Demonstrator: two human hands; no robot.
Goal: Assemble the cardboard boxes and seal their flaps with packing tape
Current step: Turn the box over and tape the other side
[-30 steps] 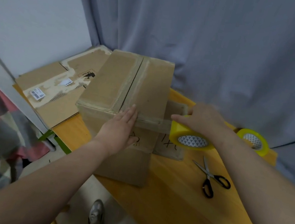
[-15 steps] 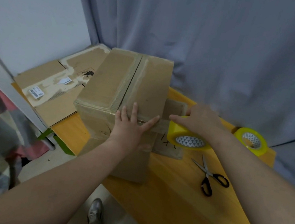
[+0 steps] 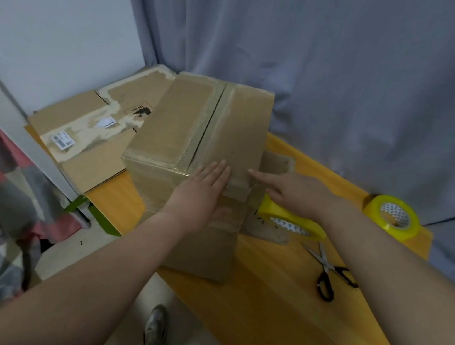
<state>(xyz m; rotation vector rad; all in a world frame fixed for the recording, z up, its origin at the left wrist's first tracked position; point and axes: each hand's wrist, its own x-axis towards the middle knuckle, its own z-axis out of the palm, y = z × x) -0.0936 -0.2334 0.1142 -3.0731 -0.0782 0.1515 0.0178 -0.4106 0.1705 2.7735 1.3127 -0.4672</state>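
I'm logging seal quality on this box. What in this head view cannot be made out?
Head view only:
- End of the tape strip on the cardboard box: under the left hand.
- Top of the near tape roll: covered by the right hand; whether that hand has a grip on it is hidden.
- Print on the white label on the flattened cardboard: too small.
- Far side and bottom of the box: face away.
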